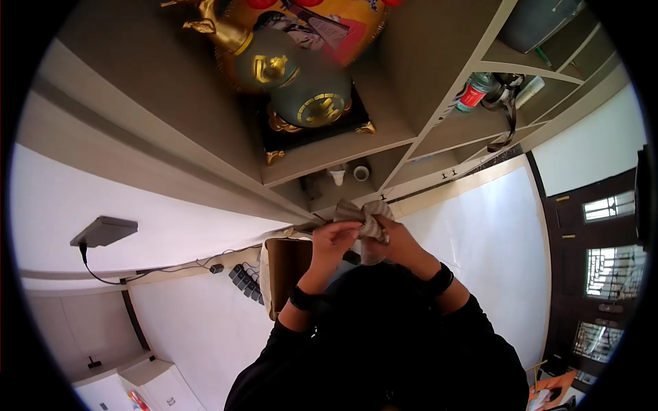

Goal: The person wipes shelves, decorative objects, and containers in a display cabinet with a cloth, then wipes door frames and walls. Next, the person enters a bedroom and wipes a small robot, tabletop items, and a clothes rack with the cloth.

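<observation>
A crumpled grey-brown striped cloth [351, 208] is bunched up between my two hands, in front of my chest. My right hand [399, 241] is closed around its gathered middle. Thumb and fingers of my left hand [333, 238] pinch the cloth's left side. Above them, a grey-green gourd-shaped ornament [312, 99] with gold decoration stands on a black base [322, 137] with gold feet, inside a shelf compartment. Neither hand touches the ornament.
The wooden shelf unit [343, 159] has a small cup [361, 173] in a lower compartment. A bottle with a red label [473, 92] lies to the right. An open cardboard box [288, 270] sits by my left arm, near several black adapters [245, 282] and a cable along the wall.
</observation>
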Motion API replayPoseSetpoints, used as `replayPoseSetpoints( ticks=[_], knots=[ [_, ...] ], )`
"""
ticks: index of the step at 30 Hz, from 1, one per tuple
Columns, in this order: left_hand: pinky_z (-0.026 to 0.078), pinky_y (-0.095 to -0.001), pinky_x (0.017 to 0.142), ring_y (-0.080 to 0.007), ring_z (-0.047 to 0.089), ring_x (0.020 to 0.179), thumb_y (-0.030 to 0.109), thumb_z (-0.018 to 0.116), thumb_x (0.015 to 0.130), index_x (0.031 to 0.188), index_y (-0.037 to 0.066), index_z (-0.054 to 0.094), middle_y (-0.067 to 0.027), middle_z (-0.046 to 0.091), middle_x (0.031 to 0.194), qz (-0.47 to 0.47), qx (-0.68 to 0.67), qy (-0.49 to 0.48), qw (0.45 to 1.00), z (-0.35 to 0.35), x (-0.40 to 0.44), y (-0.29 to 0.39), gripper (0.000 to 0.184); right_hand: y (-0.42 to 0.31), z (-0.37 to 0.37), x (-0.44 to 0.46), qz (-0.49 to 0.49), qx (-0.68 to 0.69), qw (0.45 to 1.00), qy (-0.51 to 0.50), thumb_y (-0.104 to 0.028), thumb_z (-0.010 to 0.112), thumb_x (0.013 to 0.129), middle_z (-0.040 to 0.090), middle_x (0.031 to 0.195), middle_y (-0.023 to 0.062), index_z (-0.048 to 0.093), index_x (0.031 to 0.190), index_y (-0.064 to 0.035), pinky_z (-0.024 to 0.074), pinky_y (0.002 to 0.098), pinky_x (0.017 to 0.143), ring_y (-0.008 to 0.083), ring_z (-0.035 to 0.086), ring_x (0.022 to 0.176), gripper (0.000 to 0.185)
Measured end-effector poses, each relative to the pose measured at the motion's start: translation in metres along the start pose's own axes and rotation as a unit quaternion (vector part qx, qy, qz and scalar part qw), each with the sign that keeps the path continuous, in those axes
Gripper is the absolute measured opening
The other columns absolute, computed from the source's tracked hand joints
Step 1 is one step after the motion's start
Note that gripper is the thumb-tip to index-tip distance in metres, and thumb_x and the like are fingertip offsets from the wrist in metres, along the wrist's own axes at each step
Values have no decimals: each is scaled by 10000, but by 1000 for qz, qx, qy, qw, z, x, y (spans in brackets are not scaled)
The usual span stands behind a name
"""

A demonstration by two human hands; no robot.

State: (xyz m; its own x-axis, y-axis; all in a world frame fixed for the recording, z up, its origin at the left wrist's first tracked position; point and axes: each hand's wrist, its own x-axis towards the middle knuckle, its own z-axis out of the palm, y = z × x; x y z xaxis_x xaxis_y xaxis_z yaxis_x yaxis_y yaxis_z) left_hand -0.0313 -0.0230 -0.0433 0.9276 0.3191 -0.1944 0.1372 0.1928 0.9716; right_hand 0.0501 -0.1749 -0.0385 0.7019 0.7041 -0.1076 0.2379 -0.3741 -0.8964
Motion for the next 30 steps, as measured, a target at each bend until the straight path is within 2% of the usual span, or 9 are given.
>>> replayPoseSetpoints(
  ticks=[3,4,7,9,12,14,18,22,30],
  knots=[
    [414,-206,702,-85,522,796,-20,520,761,953,-11,563,-32,574,881,-8,-31,-4,999,6,-2,-2,197,13,-6,1,-5,28,999,21,-235,638,698,578,783,160,504,963,19,431,290,603,224,569,695,391],
    [415,-241,741,-113,512,860,-20,504,767,999,-4,532,-46,550,950,55,-119,13,991,10,1,0,233,20,-8,0,-9,30,999,14,-235,638,698,578,783,160,504,963,19,431,290,603,224,569,695,391],
    [406,-306,811,-163,477,976,-12,483,778,1077,12,470,-69,501,1057,114,-172,46,977,16,2,1,301,39,-20,-2,71,240,964,88,-151,567,785,588,776,64,545,905,14,412,215,588,36,506,696,204],
    [395,-336,841,-184,452,1029,-3,477,782,1111,20,439,-78,477,1094,107,-140,58,983,20,2,-5,332,34,-32,-6,75,350,926,119,-144,558,794,588,792,47,552,906,15,418,214,604,52,516,702,195],
    [372,-323,863,-187,442,1037,22,495,785,1134,22,424,-77,470,1099,-30,-121,-21,992,46,0,-17,356,49,-50,-20,91,485,855,160,-164,538,813,591,840,43,552,920,41,432,211,655,93,542,736,232],
    [339,-303,886,-187,436,1038,49,513,788,1166,23,391,-75,450,1121,-61,-47,-92,993,82,3,-23,398,73,-66,-34,153,521,832,112,-227,520,825,586,888,76,533,949,59,442,228,677,113,550,775,312],
    [334,-279,881,-161,437,1027,105,580,761,1177,3,368,-67,428,1157,-120,-108,-103,981,172,3,-30,478,100,-107,-69,183,577,795,39,-305,458,851,579,902,100,526,954,70,443,248,709,140,552,795,396],
    [388,-267,821,-147,470,986,130,597,758,1146,-12,396,-67,489,1088,-164,-103,-132,972,249,5,-48,460,137,-151,-113,197,531,824,-30,-327,383,878,568,921,96,518,969,54,428,265,760,152,542,836,414],
    [417,-276,769,-150,513,914,171,601,767,1082,-35,456,-87,532,1025,-179,-9,-102,979,327,2,-79,404,166,-226,-160,135,432,888,81,-233,529,825,536,704,-21,572,789,9,367,194,577,44,443,642,249]
  ],
)
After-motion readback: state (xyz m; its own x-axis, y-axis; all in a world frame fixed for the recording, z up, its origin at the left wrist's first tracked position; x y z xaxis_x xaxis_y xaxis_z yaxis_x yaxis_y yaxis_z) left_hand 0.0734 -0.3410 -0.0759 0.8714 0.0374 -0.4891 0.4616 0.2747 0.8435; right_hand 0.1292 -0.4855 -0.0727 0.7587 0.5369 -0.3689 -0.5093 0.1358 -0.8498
